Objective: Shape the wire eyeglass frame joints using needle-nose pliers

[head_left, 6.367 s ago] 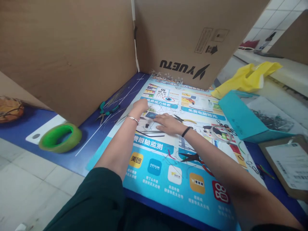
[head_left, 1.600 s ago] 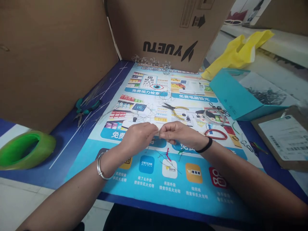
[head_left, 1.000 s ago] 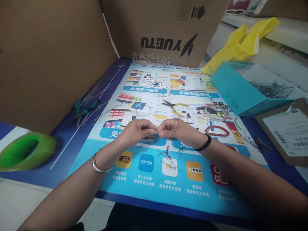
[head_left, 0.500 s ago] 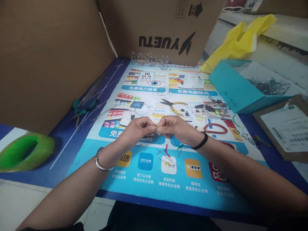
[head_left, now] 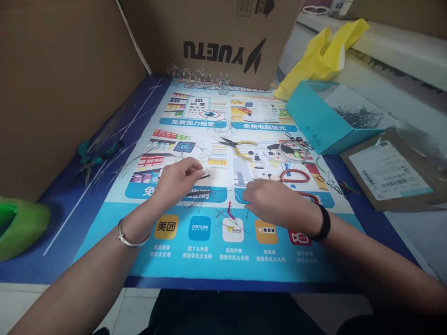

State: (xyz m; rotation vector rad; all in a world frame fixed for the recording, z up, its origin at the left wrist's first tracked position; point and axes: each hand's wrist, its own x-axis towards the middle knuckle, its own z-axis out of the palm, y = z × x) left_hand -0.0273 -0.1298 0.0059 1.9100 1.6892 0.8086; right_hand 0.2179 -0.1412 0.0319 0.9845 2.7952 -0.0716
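Note:
My left hand [head_left: 179, 180], a silver bangle on its wrist, is pinched around a thin dark piece whose end sticks out past the fingertips. To the right, my right hand [head_left: 263, 197] is closed low over the poster, fingers curled down; what it holds, if anything, is hidden. Between and below the hands lie a red twisted piece [head_left: 230, 211] and thin dark wires [head_left: 195, 204]. Beyond the hands are yellow-handled pliers [head_left: 239, 146], with red-handled scissors or pliers [head_left: 295, 176] partly behind my right hand.
A green tape roll [head_left: 38, 228] and teal pliers [head_left: 92, 160] are on the left. Cardboard [head_left: 223, 28] stands at the back. To the right are a clear tape ring [head_left: 303, 151], a teal box [head_left: 314, 121] of wire pieces, a labelled carton [head_left: 433, 163] and a yellow bag [head_left: 314, 60].
My hands have parted: the left moved left, and the right moved down and slightly right. The whole view has shifted, so the table's items appear further left.

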